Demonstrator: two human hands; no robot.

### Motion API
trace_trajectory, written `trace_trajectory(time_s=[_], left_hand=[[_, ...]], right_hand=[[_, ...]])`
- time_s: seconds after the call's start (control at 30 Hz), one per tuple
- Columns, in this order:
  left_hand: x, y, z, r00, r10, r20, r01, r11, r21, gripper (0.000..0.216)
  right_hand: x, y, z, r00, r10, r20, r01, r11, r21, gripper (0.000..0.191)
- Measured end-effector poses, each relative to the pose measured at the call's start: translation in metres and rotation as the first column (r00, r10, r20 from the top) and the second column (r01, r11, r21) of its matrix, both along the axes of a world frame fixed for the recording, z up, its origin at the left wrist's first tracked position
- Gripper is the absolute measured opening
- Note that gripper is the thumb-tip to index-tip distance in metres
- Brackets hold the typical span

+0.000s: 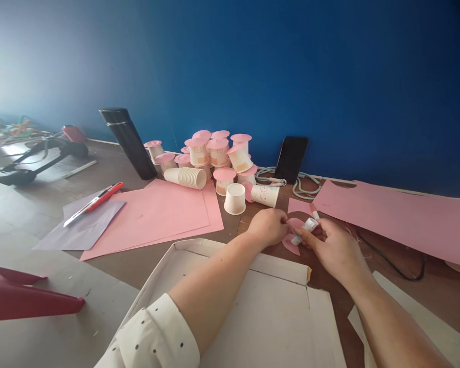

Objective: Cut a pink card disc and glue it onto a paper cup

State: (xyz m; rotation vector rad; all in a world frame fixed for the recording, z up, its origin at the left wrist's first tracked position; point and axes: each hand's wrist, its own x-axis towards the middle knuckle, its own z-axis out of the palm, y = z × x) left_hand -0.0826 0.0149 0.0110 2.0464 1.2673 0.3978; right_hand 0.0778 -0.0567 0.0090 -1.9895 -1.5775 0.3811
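My left hand (267, 226) is closed, pinching the edge of a small pink paper circle (291, 240) held just above the table. My right hand (331, 246) grips a small white tube with a red tip (308, 225), its end pressed against the pink circle. Both hands meet above the brown table, in front of a white cardboard box lid (253, 306). A single white paper cup (235, 199) stands upside down just behind my left hand. Another cup (266, 195) lies on its side beside it.
Several cups capped with pink discs (214, 151) are piled by the blue wall, with a lying stack of cups (186, 177). Pink sheets (157, 214) (398, 214), a red utility knife (95, 203) on grey paper, a black flask (128, 143), a propped phone (290, 158) and cables surround them.
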Motion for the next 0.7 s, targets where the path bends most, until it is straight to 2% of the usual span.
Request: trace_trajectory(time_s=[0.17,0.7], left_hand=[[0.0001,-0.0009,0.0037,1.0,0.012,-0.012,-0.013,0.999,-0.036,0.017],[0.0003,-0.0008,0.0015,1.0,0.013,0.009,-0.013,1.0,-0.004,0.015]], right_hand=[[-0.0025,0.0001,-0.0007,1.0,-0.009,0.023,0.008,1.0,0.029,0.039],[-0.0005,-0.0026,0.0045,0.997,0.04,0.071,-0.043,0.998,0.041,0.041]])
